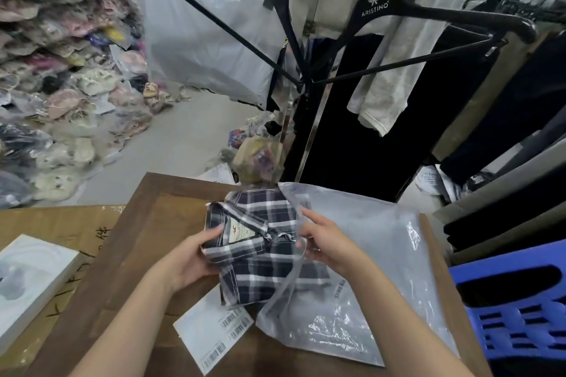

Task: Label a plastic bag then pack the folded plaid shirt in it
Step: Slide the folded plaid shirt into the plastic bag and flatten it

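A folded navy-and-white plaid shirt [254, 242] lies on the brown wooden table [134, 248], its right part inside the mouth of a clear plastic bag [373, 269]. My left hand [196, 257] grips the shirt's left edge near the collar label. At the bag's opening, my right hand [324, 239] pinches the upper plastic edge and lifts it above the shirt. A barcode label [338, 289] shows on the bag beside the shirt. A white sheet of barcode stickers [214, 330] lies on the table under the shirt's near edge.
A white box [27, 281] rests on cardboard [76, 226] at the left. A blue plastic stool [517, 312] stands at the right. Black hangers [398, 15] and dark garments hang behind the table. Bagged goods pile up at the far left [61, 70].
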